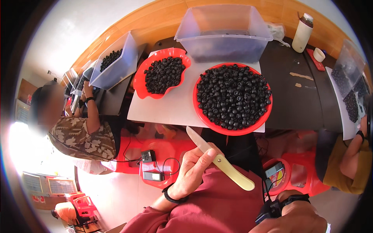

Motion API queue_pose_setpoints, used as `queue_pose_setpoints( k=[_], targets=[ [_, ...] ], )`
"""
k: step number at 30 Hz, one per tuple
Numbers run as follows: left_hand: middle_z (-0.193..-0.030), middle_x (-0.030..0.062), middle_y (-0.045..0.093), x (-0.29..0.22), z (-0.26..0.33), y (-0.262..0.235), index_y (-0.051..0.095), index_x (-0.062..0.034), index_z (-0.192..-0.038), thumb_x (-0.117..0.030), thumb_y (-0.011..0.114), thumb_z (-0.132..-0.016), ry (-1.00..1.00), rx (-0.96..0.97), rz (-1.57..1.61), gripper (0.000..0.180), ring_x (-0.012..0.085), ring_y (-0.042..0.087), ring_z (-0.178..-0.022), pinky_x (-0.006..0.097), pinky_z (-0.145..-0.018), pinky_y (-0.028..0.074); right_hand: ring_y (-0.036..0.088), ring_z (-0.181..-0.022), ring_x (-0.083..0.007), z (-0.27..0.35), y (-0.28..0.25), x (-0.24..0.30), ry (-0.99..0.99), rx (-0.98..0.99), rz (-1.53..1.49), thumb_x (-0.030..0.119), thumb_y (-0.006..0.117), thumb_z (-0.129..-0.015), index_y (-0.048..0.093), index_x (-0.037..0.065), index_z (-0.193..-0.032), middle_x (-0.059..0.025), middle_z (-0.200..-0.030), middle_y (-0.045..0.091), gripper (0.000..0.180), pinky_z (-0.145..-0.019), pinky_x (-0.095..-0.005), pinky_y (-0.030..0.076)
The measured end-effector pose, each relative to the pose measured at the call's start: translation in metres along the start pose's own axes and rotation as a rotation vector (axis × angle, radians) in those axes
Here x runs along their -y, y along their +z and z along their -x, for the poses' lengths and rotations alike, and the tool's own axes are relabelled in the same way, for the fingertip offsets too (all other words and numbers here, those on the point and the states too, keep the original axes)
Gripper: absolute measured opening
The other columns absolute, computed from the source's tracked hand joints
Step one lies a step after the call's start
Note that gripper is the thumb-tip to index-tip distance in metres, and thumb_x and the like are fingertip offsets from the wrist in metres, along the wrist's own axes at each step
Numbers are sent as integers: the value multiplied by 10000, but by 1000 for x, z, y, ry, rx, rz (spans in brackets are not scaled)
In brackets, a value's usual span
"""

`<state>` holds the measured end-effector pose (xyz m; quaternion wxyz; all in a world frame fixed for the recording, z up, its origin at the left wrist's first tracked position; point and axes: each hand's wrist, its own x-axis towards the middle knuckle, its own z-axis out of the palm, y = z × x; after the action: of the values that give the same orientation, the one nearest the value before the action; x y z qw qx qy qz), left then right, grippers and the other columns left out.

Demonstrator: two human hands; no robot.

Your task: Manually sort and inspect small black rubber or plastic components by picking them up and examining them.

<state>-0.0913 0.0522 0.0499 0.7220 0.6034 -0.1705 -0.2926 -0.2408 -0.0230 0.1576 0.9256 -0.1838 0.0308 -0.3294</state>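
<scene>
My left hand (191,171) is closed around a folding knife (235,173), gripping it near the pivot between thumb and fingers. Its pale yellow handle slants down to the right, and the opened blade points up and left toward the table edge. At the lower right is my right hand (297,211), by a black strap and a small black device; its fingers cannot be made out. Beyond the knife, a round red basin (199,113) is heaped with small round black pieces (233,97), some showing ring-like hollows. A wavy-rimmed red bowl (140,79) to its left holds more.
A large clear plastic bin (223,48) stands behind the basin on a white board (145,110). Another bin (112,75) is at left, beside a seated person (83,134). A bottle (302,34) and small cup (319,55) stand at right, near another person's arm (351,155). Red stools (163,145) flank me.
</scene>
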Motion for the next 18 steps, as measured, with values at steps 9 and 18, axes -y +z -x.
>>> queue_pose_setpoints(
  k=[9, 18],
  targets=[
    [-870, 112, 607, -1, 12, 17, 604, 70, -888, -264, 412, -1036, -23, 55, -36, 413, 157, 553, -780, 295, -741, 446, 547, -717, -187, -100, -92, 37, -204, 881, 538, 130, 689, -830, 668, 33, -808, -55, -826, 643, 101, -687, -293, 451],
    [-841, 91, 616, 9, 6, 13, 626, 53, -905, -250, 462, -1028, 39, 76, -258, 366, 114, 520, -690, 252, -648, 427, 661, -857, -287, -70, -123, 11, 173, 554, 1512, 179, 801, -772, 534, 47, -1208, -113, -1012, 629, 528, -695, -373, 528]
  ],
)
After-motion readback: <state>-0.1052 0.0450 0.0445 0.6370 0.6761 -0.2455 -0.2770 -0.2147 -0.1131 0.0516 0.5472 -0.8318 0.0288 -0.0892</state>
